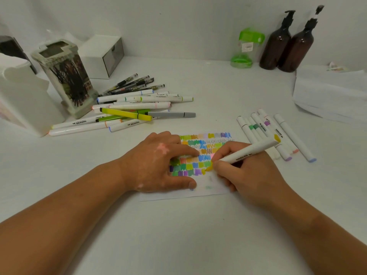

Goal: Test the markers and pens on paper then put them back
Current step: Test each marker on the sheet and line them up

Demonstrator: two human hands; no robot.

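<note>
Right hand [244,171] presses yellow marker [246,153] onto paper [210,187]; left hand [158,161] steadies.

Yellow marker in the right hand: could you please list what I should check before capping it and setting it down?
1. Grip of the right hand on the yellow marker: ok, fingers curled round the barrel.
2. Tip on the paper: ok, touching at the bottom row's end.
3. Paper pressed flat by the left hand: ok.
4. Yellow test mark made: ok, visible beside the tip.
5. Removed cap located: cannot tell, not seen.
6. Room beside the markers at the right: ok.
</note>
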